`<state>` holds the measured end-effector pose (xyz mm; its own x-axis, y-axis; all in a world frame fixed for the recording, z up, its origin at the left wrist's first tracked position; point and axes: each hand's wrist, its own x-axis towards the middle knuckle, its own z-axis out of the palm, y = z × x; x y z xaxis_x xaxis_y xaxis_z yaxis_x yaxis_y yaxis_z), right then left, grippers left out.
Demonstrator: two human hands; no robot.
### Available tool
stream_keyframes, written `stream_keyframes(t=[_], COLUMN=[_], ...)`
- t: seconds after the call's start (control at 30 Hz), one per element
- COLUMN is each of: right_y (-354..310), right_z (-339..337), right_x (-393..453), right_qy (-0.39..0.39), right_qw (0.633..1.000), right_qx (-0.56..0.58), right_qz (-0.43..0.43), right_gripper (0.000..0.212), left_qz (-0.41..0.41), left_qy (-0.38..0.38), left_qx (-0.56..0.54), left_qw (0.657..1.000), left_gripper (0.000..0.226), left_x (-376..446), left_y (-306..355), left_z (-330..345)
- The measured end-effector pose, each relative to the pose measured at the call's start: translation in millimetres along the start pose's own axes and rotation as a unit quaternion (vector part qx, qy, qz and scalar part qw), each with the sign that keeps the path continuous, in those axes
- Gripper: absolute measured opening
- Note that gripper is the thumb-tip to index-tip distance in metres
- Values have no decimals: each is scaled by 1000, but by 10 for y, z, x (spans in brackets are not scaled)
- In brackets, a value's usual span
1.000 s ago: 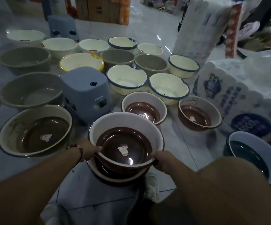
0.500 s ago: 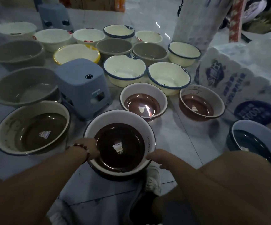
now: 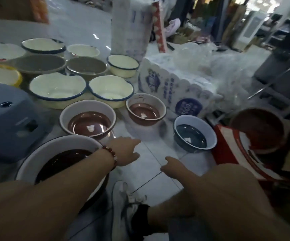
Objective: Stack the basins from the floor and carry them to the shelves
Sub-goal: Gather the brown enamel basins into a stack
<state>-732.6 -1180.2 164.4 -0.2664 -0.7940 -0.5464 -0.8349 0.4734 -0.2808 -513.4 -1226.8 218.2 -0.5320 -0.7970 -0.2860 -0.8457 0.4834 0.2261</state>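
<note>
Basins (image 3: 88, 120) lie beyond both outstretched, empty hands.

We reach both arms forward and low. Our left hand (image 3: 126, 151), bracelet (image 3: 109, 152) at the wrist, holds nothing, fingers extended. Our right hand (image 3: 172, 165) hangs loosely curled, holding nothing.

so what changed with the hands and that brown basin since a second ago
Both hands let go of the big brown basin, which now sits nested on the floor. The left hand and right hand have moved off to the right, empty, over bare tiles toward the small brown basin and the blue basin. The other basins and the grey stool stayed put.
</note>
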Motion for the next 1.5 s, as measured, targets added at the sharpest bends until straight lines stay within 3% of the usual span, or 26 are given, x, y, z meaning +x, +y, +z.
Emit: stream_keyframes(t=[0.17,0.4,0.63,0.77,0.93,1.03,1.1,1.23,1.3,1.37,1.4,1.43,1.47,1.5], right_y=[325,363,690,1292,1366,1415,1385,1349,1496,1654,1707,1669,1604,1490], right_z=[-408,-395,-516,-429,-529,-535,-493,-274,-49,123,185,235,213,177], right_x=[145,1063,2312,3229,3429,3608,3580,3243,3044,2886,2836,2701,2619,2536], right_qy=[14,-11,18,43,60,26,45,134,157,107,74,46,40,79], right_qw=[997,996,991,986,979,980,979,941,916,866,870,874,823,801], right_qx=[-18,-13,-31,5,-48,1,42,115,147,283,312,331,441,467], right_qz=[73,87,125,161,187,195,193,288,338,397,374,352,356,366], right_gripper=[47,64,58,73,91,92,90,84,101,113,95,65,37,17], left_qz=[9,-21,-22,10,-8,-21,-18,-14,-10,-9,-10,-12,-14,-15], left_qy=[-68,-137,-156,-132,-197,-219,-224,-225,-228,-234,-236,-238,-241,-242], left_qx=[47,62,40,20,30,47,44,27,26,29,31,33,33,31], left_qw=[997,988,987,991,980,974,973,974,973,972,971,971,970,970], left_gripper=[59,57,53,53,53,54,54,56,57,57,57,57,56,56], left_x=[208,665,1599,1911,1965,2035,2077,2098,2056,1986,1938,1888,1835,1777], left_y=[72,-294,-323,-186,-391,-490,-481,-442,-423,-414,-418,-424,-437,-450], left_z=[107,227,406,564,676,705,702,654,630,615,604,589,571,543])
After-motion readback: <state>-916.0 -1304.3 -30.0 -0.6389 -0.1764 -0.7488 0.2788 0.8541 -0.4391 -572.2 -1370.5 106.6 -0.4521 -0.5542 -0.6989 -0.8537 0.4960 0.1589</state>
